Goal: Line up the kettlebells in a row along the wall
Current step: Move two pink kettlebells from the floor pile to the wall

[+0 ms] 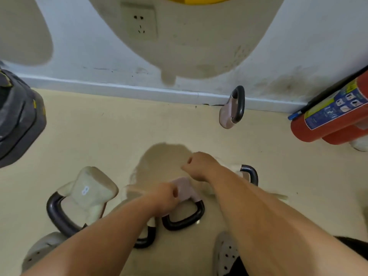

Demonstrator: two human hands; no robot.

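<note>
A pink kettlebell (229,114) with a black handle stands against the skirting at the back right. On the floor near me lie several more. A pale green one (89,192) rests on its side at the left. A pink one (186,189) lies in the middle, its handle toward me. One pale kettlebell (130,193) is partly under my left forearm, another (250,173) behind my right forearm. My left hand (166,197) is a loose fist beside the pink body. My right hand (200,166) hovers curled above the floor. Neither hand shows anything in it.
A white wall with a power socket (140,22) runs across the back. A red fire extinguisher (328,118) lies at the right by the wall. A dark grey bag (18,120) sits at the left. My grey perforated shoes (226,255) stand at the bottom.
</note>
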